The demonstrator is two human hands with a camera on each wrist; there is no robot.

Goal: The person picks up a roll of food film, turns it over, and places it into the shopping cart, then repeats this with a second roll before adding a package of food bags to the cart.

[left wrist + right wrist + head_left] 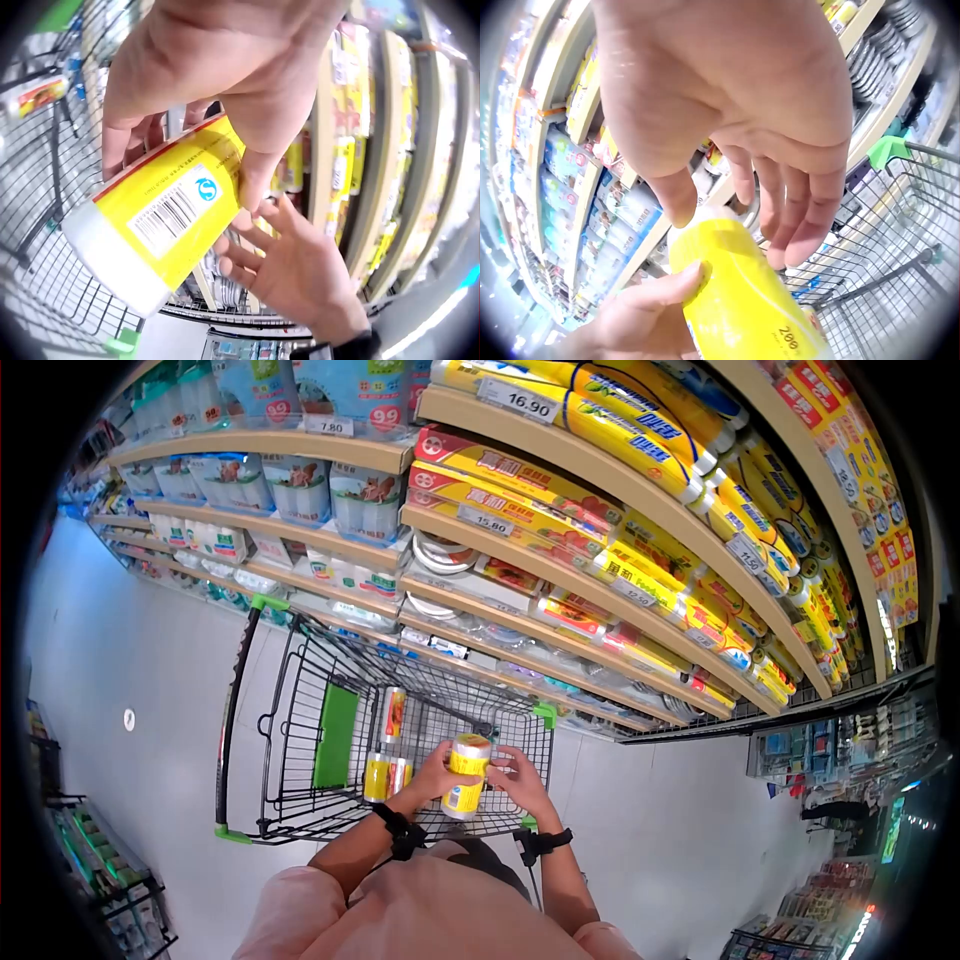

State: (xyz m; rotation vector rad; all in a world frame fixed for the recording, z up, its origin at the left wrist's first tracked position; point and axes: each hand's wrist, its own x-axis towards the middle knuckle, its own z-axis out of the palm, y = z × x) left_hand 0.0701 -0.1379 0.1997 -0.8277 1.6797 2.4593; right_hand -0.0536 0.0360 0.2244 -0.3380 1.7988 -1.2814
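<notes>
A white roll with a yellow label [467,772], like a roll of plastic food bags, is held over the shopping cart [300,760]. My left hand [432,774] grips it round the middle, thumb on one side and fingers on the other. In the left wrist view, a barcode [163,219] shows on the label. Beside the roll's far end is my right hand [521,784], its fingers loosely bent and spread apart. Its thumb [676,201] overlaps the white end in the right wrist view. Lower in the cart stand several similar rolls, one with a red-and-yellow label [394,715].
Shelves of boxed and rolled wraps [540,510] curve along the front and right, with price tags on their edges. Plastic cups [365,505] fill the left shelves. The cart has a green seat panel [340,735]. Grey floor [640,810] extends behind and to both sides.
</notes>
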